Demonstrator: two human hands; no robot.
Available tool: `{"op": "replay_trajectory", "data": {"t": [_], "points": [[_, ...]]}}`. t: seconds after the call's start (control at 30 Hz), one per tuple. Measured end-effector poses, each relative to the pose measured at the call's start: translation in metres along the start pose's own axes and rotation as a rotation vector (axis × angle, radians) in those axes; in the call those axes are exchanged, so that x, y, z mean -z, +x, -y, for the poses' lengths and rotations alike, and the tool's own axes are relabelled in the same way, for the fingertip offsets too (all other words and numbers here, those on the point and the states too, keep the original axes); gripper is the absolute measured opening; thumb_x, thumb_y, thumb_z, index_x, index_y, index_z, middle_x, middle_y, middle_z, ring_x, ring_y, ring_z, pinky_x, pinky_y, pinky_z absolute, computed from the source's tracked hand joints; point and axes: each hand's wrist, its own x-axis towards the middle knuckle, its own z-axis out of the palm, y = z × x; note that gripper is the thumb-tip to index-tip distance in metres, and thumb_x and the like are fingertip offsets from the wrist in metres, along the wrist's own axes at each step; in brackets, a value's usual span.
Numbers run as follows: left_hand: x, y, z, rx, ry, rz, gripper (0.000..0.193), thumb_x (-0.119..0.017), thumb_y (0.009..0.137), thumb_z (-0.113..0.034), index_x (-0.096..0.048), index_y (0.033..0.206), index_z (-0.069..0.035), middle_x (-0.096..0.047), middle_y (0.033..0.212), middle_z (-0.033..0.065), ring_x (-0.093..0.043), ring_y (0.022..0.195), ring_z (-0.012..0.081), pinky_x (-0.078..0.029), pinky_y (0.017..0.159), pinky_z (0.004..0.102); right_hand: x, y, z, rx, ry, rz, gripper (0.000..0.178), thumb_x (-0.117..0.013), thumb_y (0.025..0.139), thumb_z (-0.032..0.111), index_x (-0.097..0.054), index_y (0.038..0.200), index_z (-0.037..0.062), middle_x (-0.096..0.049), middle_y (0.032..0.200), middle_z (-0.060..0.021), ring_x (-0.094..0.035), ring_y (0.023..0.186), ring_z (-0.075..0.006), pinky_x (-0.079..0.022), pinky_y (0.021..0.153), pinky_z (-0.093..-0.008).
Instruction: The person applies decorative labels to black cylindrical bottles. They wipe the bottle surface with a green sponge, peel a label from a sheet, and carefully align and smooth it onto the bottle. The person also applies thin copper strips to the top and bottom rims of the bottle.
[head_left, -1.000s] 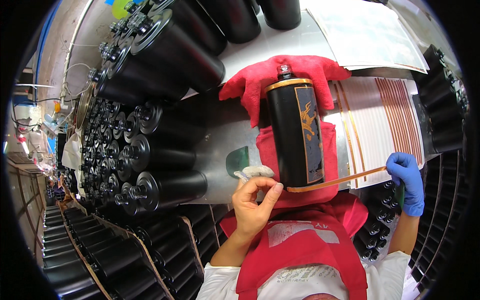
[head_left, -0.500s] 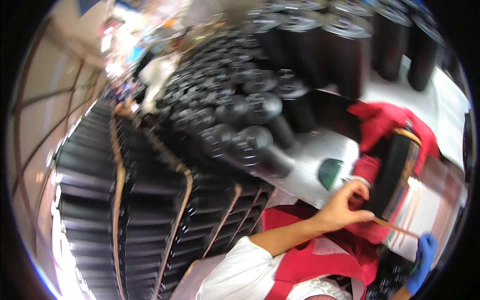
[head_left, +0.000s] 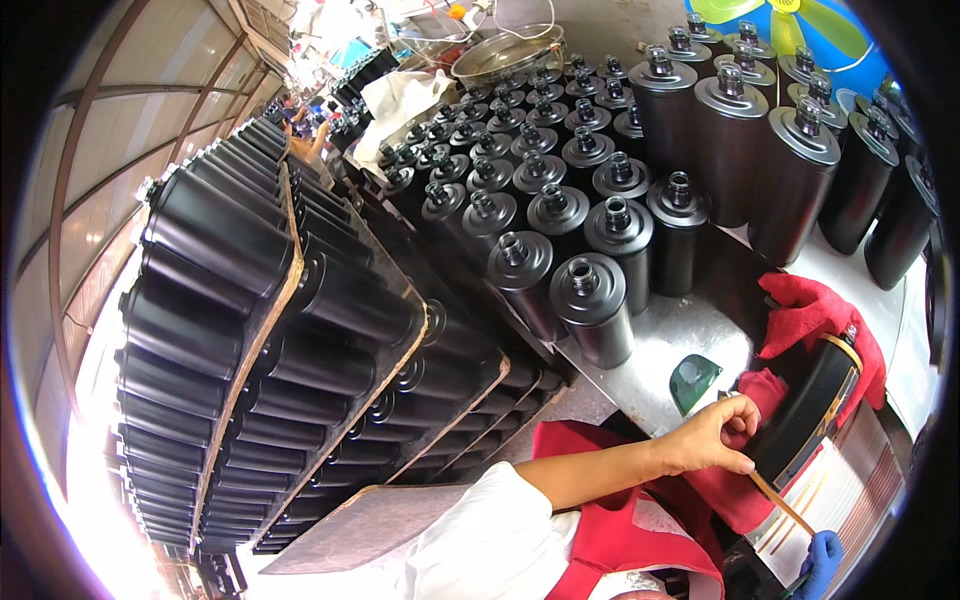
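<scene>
A black bottle (head_left: 806, 408) lies tilted on red cloth at the right, with a narrow gold band round its shoulder. My bare left hand (head_left: 712, 437) is beside its base, thumb and fingers closed on the upper end of a thin gold-brown strip (head_left: 782, 502). The strip runs slanting down to my right hand (head_left: 822, 563) in a blue glove, whose fingers are closed on the lower end. Below the bottle, a pale sheet (head_left: 850, 495) carries several similar brown lines. A dark green flat piece (head_left: 694, 381) lies on the metal tabletop left of the bottle.
Many upright black bottles (head_left: 592, 305) crowd the metal table (head_left: 655, 338) ahead. Bottles (head_left: 335, 345) lie stacked between thin boards at the left. Red cloth (head_left: 812, 305) bunches behind the lying bottle. A fan with green blades (head_left: 840, 30) stands far right.
The view has shifted and sharpened from blur. My gloved right hand sits lower and a little further left, and the strip slants more steeply. Both hands still hold its ends.
</scene>
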Motion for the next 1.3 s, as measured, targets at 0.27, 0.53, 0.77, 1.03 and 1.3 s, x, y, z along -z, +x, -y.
{"op": "replay_trajectory", "data": {"t": [0.27, 0.53, 0.77, 1.03, 1.3], "points": [[-0.001, -0.009, -0.048, 0.067, 0.124, -0.061, 0.051, -0.081, 0.063, -0.014, -0.048, 0.102, -0.013, -0.046, 0.095, -0.0008, -0.043, 0.088, 0.01, -0.038, 0.075, 0.0245, 0.009, 0.045, -0.054, 0.086, 0.055, 0.043, 0.013, -0.062, 0.084, 0.014, -0.054, 0.075, 0.0087, -0.041, 0.059, 0.0057, -0.033, 0.049, -0.0033, -0.023, 0.044, -0.0202], [0.019, -0.013, -0.079, 0.294, -0.22, -0.075, 0.06, -0.08, 0.065, -0.002, -0.051, 0.117, -0.008, -0.05, 0.114, 0.0027, -0.048, 0.103, 0.013, -0.045, 0.078, 0.0261, -0.008, 0.014, 0.003, 0.103, -0.002, 0.028, 0.014, -0.065, 0.074, 0.008, -0.058, 0.064, 0.0023, -0.045, 0.054, 0.0044, -0.039, 0.046, -0.0024, -0.027, 0.042, -0.02], [-0.047, -0.003, -0.109, -0.485, 1.071, 0.132, 0.102, -0.087, 0.059, -0.021, -0.03, 0.139, 0.005, -0.022, 0.143, 0.0361, -0.025, 0.134, 0.0462, -0.024, 0.108, 0.0474, 0.006, 0.01, -0.005, -0.007, 0.13, 0.088, 0.014, -0.071, 0.075, 0.015, -0.064, 0.073, 0.0032, -0.052, 0.06, 0.0052, -0.043, 0.05, -0.0014, -0.032, 0.045, -0.0173], [-0.014, -0.009, -0.073, -0.18, 0.527, 0.094, 0.106, -0.07, 0.075, 0.006, 0.011, 0.144, 0.003, -0.03, 0.143, 0.0249, -0.045, 0.124, 0.0286, -0.038, 0.101, 0.0375, -0.02, -0.004, 0.018, 0.033, 0.196, 0.176, 0.013, -0.074, 0.073, 0.011, -0.065, 0.074, 0.0015, -0.057, 0.064, 0.0036, -0.048, 0.057, -0.0016, -0.039, 0.051, -0.0178], [-0.045, 0.015, -0.108, -0.492, 1.22, 0.167, 0.095, -0.084, 0.063, -0.013, -0.032, 0.142, -0.002, -0.033, 0.141, 0.0282, -0.036, 0.13, 0.0409, -0.031, 0.106, 0.0434, -0.026, -0.022, 0.022, 0.104, 0.295, 0.222, 0.008, -0.071, 0.07, 0.006, -0.064, 0.071, 0.0024, -0.06, 0.068, 0.0003, -0.05, 0.056, -0.0032, -0.037, 0.052, -0.0187]]}}
